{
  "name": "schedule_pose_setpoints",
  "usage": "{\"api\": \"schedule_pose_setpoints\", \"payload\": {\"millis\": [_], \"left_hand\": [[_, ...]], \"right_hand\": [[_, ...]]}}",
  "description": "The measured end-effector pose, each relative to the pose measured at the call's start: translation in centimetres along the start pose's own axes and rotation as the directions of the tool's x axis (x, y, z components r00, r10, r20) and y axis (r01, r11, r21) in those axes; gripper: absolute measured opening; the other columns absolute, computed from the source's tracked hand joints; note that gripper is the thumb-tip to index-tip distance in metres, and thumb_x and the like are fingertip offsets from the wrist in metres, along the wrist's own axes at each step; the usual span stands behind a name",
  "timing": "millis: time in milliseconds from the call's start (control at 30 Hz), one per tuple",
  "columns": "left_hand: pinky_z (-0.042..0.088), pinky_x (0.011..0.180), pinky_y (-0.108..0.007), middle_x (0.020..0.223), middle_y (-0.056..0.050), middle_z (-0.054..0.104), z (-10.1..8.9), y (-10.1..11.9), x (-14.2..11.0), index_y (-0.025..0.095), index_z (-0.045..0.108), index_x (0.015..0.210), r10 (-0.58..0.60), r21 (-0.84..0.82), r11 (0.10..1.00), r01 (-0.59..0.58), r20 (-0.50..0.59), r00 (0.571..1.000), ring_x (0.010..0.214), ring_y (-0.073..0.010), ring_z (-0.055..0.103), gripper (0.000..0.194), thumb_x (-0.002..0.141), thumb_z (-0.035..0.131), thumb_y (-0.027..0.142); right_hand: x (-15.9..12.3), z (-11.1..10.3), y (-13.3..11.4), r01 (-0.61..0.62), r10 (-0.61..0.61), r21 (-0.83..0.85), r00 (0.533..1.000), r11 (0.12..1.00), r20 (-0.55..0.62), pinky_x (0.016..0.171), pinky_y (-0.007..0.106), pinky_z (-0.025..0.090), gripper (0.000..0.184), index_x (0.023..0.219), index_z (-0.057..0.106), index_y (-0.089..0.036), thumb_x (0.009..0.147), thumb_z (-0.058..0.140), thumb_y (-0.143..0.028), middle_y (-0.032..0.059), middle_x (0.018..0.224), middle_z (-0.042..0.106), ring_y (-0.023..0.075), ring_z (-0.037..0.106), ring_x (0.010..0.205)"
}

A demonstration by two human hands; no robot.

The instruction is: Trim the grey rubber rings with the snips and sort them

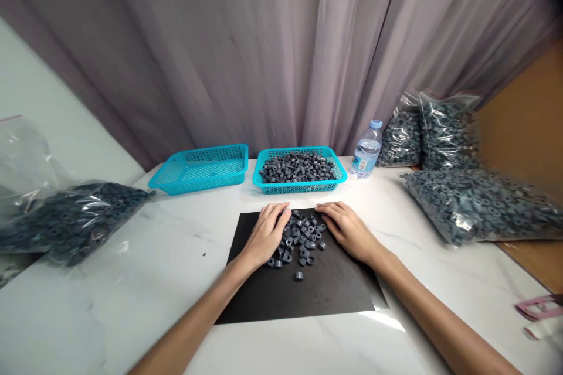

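Hands apart, you have the small grey pieces (302, 241) loosely heaped between them on the black mat (299, 302). Your left hand (264, 235) lies palm down, loosely open, along the heap's left side; your right hand (352, 234) is open by its far right. No grip shows; you can't tell what is under the palms. One piece sits alone, nearer you. Toward the table's (153, 316) far edge, the right basket (301, 188) holds many like pieces; the left basket (206, 181) shows its mesh floor. A bag of pieces (83, 220) lies by the left edge, another (488, 205) over the right. Progress, as judged: partway at most; loose pieces remain on the mat, plenty in basket and bags. Finished count: can't tell.
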State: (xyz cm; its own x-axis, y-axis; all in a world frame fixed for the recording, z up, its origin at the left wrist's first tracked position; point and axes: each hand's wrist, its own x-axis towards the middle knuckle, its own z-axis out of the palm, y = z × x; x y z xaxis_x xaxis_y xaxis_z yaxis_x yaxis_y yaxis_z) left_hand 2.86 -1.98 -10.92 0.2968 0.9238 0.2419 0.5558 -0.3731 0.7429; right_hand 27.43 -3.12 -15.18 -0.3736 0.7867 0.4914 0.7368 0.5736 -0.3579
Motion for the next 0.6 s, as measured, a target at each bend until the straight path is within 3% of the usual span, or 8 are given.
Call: {"api": "schedule_pose_setpoints", "payload": {"millis": [267,600], "left_hand": [[0.039,0.109,-0.041,0.106,-0.007,0.062,-0.1,-0.8,-0.1,0.022,0.073,0.117,0.025,0.068,0.997,-0.028,0.043,0.999,0.114,-0.0247,0.055,0.04,0.104,0.038,0.038],[0.044,0.101,-0.039,0.093,-0.005,0.064,-0.4,-0.6,-0.7,0.02,0.069,0.087,-0.001,0.063,0.998,0.005,-0.061,0.998,0.1,-0.0238,0.061,0.042,0.105,0.035,0.037]], "right_hand": [[0.0,-0.6,-0.9,-0.015,0.015,-0.001,0.999,1.0,-0.052,0.092,0.043,0.052,0.017,0.108,0.058,-0.02,0.104,0.041,-0.02,0.0103,0.107,0.065,0.0259,0.058,0.103],[-0.3,-0.3,-1.1,-0.03,0.025,-0.054,0.995,0.998,-0.094,0.085,0.042,0.052,0.011,0.106,0.054,-0.021,0.102,0.044,-0.021,0.0099,0.102,0.062,0.0263,0.058,0.096]]}}
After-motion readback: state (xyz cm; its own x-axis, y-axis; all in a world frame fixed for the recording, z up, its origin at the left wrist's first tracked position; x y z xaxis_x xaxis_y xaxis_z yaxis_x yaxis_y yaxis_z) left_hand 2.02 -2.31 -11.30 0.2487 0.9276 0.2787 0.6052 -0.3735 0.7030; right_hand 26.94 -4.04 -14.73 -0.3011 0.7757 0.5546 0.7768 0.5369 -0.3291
